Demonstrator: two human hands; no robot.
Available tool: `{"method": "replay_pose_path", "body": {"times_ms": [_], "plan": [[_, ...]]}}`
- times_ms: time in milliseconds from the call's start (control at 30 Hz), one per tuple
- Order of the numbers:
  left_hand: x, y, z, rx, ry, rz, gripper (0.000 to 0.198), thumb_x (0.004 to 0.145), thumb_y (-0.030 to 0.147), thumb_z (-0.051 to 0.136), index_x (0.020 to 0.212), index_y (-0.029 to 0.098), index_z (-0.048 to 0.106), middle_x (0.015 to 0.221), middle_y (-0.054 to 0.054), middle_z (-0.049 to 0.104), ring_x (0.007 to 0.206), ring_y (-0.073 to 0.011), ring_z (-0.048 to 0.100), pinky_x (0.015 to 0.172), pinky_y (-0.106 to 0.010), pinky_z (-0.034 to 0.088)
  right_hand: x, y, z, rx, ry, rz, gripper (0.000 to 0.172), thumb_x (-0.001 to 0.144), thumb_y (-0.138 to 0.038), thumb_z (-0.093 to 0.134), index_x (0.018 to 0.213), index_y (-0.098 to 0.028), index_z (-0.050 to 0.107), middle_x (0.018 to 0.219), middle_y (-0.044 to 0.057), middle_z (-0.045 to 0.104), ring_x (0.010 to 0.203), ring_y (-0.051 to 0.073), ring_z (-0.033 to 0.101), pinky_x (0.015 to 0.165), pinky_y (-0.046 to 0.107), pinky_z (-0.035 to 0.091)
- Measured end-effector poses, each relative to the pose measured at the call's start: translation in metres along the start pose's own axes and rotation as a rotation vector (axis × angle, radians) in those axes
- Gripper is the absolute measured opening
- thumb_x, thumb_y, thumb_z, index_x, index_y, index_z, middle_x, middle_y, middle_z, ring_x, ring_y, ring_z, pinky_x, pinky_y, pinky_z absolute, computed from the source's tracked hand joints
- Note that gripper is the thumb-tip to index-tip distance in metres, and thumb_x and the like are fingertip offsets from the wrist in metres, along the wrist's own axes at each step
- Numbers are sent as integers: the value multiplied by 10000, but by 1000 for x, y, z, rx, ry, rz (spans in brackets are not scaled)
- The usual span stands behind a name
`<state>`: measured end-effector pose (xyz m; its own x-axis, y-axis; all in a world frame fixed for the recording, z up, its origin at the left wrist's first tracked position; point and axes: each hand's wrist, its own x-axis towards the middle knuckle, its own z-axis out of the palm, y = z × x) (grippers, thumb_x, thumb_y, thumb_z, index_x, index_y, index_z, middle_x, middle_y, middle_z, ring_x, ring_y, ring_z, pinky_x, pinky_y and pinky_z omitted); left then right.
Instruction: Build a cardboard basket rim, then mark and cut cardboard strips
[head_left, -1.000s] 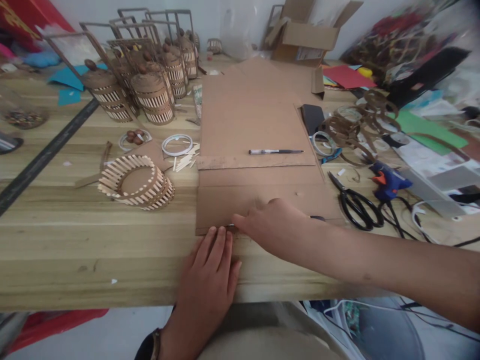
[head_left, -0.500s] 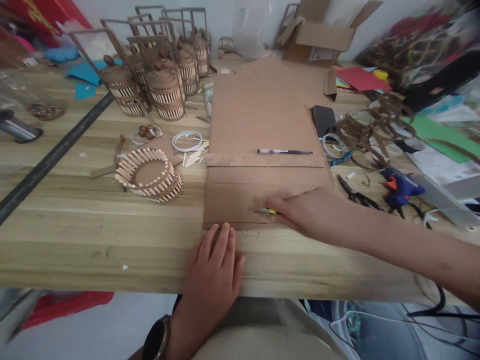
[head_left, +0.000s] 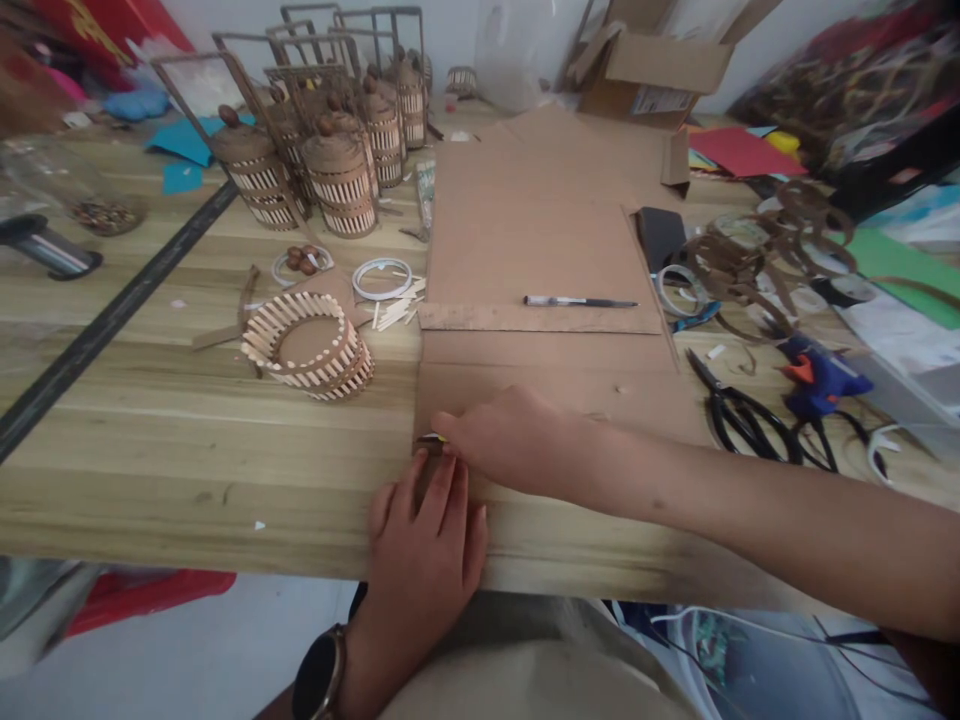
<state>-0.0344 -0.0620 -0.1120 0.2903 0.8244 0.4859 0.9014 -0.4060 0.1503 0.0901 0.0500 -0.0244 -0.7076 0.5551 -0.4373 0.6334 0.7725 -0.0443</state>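
My right hand (head_left: pixel 487 435) is closed round a small yellow utility knife (head_left: pixel 433 439), mostly hidden in the grip. Its dark tip lies at the left end of the near edge of the cardboard (head_left: pixel 487 385). Flat at that edge, just below the knife, rests my left hand (head_left: pixel 427 520), fingers stretched out and fingertips close to the right hand. Across the cardboard farther back lies a pen (head_left: pixel 581 301). To the left stands a round open basket of light sticks and brown bands (head_left: pixel 319 350).
Several lidded stick baskets with tall handles (head_left: pixel 341 185) stand at the back left. On the right lie black scissors (head_left: pixel 742 410), a blue glue gun (head_left: pixel 821 375) and brown strip coils (head_left: pixel 739 255). A cardboard box (head_left: pixel 649 75) sits at the back.
My right hand has moved left along the near strip of cardboard with the utility knife, up to my left hand's fingertips. The left hand stays in place. The view has shifted slightly.
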Motion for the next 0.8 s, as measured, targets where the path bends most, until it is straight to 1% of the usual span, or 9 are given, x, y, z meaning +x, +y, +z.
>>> {"method": "replay_pose_path", "body": {"times_ms": [100,167,300,467,533,667,800], "plan": [[-1,1,1,36,17,-11,343,988,226,445,1188,26,640,1201,-225,709,1077,-327,674,869,-449,418,1,-3,-3,-6,-27,-8,217,997,-122,440,1127,-117,614,890,132,761,844,292,753,611,338,540],[-1,1,1,53,29,-5,349,991,228,440,1176,11,640,1193,-248,705,1060,-319,684,865,-438,417,2,-4,-5,0,-44,-11,223,995,-117,434,1134,-111,609,894,131,758,849,295,752,612,344,541],[2,1,0,81,30,7,347,991,243,430,1103,21,673,1141,-219,735,1027,-311,695,837,-424,409,4,-8,-10,0,-72,-10,236,977,-98,449,1151,-103,608,918,141,752,865,287,746,622,334,538],[6,2,-3,134,-20,-1,324,980,246,439,984,87,721,1084,-158,765,980,-303,705,805,-430,389,9,-12,-18,-25,-137,-47,268,942,-85,500,1189,-98,605,967,123,744,907,288,734,614,335,538],[7,3,-4,151,-30,-3,321,979,239,441,981,89,725,1086,-151,767,972,-295,709,792,-428,384,8,-11,-19,-29,-138,-56,263,939,-91,508,1177,-113,618,998,111,744,920,285,732,612,334,536],[7,4,-4,159,-31,-10,354,996,248,423,1108,48,693,1144,-149,754,1032,-284,702,801,-423,387,-1,-3,-11,-61,-85,-37,234,939,-91,510,1128,-144,637,905,88,754,834,267,742,565,311,498],[7,5,-4,169,-33,-23,377,1015,264,404,1163,46,674,1149,-144,755,1045,-272,703,820,-421,385,-25,13,8,-166,-62,17,253,910,-52,527,1111,-163,634,869,85,754,780,269,747,498,291,437]]}}
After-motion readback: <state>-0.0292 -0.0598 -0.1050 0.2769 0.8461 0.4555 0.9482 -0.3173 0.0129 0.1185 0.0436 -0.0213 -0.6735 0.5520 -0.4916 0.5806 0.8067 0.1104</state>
